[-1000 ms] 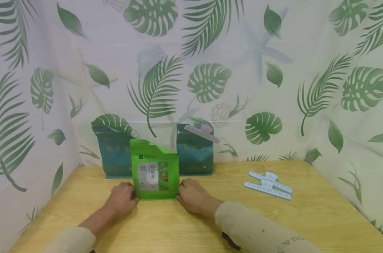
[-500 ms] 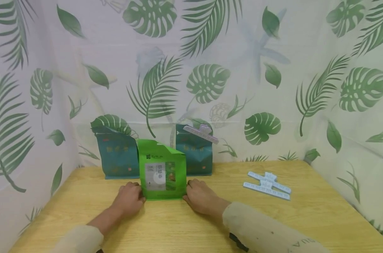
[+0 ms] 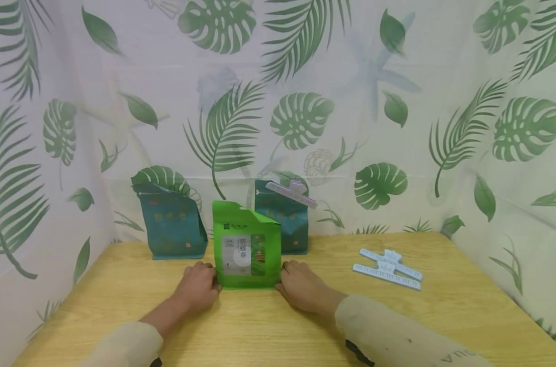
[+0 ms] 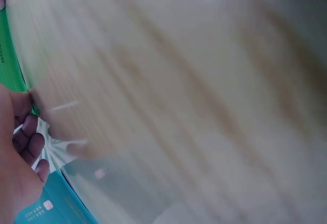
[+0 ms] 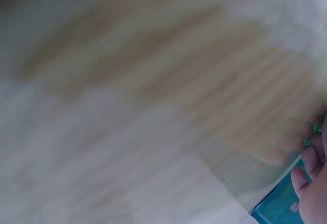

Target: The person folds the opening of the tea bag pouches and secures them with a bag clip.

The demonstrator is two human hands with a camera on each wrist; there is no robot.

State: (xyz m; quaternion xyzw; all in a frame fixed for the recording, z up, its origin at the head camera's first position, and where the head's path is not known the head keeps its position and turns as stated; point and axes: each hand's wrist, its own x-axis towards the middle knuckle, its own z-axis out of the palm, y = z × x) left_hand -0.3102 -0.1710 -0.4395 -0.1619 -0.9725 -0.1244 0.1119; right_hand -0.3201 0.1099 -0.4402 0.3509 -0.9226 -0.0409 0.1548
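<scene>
Green and upright, the foil pouch with a pale label stands on the light wooden table, and I hold it at the bottom between my two hands. My left hand grips its left lower edge with curled fingers, my right hand the right edge in the same way. Behind it stand two dark teal bags, the right one closed with a pale clip. Two light blue sealing clips lie well apart on my right.
</scene>
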